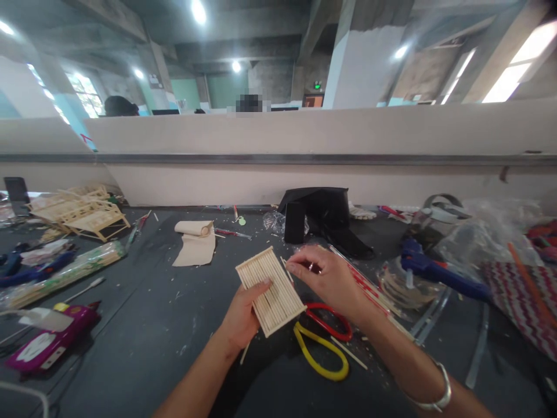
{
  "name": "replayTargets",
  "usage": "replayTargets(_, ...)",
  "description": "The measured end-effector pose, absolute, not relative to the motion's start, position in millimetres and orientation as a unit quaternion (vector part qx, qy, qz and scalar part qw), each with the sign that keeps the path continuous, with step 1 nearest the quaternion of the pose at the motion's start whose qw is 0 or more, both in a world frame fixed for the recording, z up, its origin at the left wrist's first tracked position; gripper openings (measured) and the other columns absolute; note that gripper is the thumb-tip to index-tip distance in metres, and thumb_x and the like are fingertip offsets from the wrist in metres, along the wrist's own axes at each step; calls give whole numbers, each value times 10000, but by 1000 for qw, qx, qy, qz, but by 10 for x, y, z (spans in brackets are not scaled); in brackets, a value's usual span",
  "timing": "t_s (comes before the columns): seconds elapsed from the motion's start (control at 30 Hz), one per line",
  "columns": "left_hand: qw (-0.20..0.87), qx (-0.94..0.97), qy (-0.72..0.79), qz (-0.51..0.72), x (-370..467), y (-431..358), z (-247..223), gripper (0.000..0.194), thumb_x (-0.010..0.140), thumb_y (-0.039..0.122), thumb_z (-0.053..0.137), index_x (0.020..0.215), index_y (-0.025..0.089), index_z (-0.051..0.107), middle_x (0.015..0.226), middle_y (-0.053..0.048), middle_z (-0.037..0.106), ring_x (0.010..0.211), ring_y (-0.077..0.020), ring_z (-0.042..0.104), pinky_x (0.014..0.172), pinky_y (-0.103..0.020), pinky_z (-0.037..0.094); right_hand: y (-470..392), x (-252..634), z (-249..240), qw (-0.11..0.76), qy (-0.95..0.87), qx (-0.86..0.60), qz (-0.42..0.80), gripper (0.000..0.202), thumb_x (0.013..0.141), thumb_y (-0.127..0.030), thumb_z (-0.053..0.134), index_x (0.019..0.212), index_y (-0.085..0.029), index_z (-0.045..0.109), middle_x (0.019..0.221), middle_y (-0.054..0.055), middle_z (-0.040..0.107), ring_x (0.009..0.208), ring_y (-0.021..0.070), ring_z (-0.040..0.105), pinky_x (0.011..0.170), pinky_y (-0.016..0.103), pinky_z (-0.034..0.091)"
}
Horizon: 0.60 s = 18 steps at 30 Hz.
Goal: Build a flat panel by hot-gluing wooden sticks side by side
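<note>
My left hand (243, 310) grips a small flat panel made of thin wooden sticks (278, 299), its thumb across the front. The panel is tilted, with crosswise sticks along its top and bottom ends. At the panel's right edge is my right hand (324, 273), thumb and fingertips pinched together. A thin pale sliver shows by those fingertips, too small to tell whether they hold it. Below the right wrist lie scissors with one red handle (337, 316) and one yellow handle (324, 357); the panel covers part of them.
Stick-built models (93, 212) stand at the back left, above a bagged bundle of sticks (65, 276). A purple power strip (54, 337) lies front left. Unrolled brown paper (195, 244), a black upright block (295, 222) and a blue glue gun (439, 273) surround the hands.
</note>
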<state>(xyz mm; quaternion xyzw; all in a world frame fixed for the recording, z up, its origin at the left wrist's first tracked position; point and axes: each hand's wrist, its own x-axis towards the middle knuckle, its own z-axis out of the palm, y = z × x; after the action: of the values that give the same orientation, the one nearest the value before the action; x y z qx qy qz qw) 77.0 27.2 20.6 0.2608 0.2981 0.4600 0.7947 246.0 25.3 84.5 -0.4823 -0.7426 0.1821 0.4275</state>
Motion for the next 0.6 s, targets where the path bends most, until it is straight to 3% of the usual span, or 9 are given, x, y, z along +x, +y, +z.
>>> replayTargets(0.17,773,266,367,443,722,343,214,278,738,244,670,987,123,646,816,-100,736,714,-253,700,684,-363,553,130,2408,925,424,-770,-455,143,122,865,-219,569,823,-197,681,785,1,693,717,131,617,655,237,454)
replayTargets(0.3,708,291,419,489,502,378,295,322,659,148,714,966,145,619,766,-59,732,634,-216,690,600,-312,546,75,2500,1035,442,-758,-465,119,132,868,-249,573,816,-199,684,744,-11,689,652,117,601,593,222,437)
replayTargets(0.4,652,327,474,494,190,290,378,380,650,163,722,1007,163,593,777,-52,725,593,-208,682,573,-322,543,75,2533,1041,436,-761,-465,120,152,872,-274,568,813,-200,686,734,-9,690,629,120,598,577,223,437)
replayTargets(0.47,614,342,513,493,-35,176,417,421,640,175,734,1028,187,573,776,-29,716,561,-198,674,554,-322,542,90,2474,951,377,-793,-461,129,155,886,-245,544,837,-196,683,791,-2,699,692,124,622,628,221,457)
replayTargets(0.6,567,343,587,465,-358,-80,412,479,623,175,747,1051,212,537,736,-6,695,561,-214,674,525,-329,543,103,2158,569,167,-894,-411,56,181,902,-178,508,996,-194,661,918,29,677,829,128,626,719,229,463)
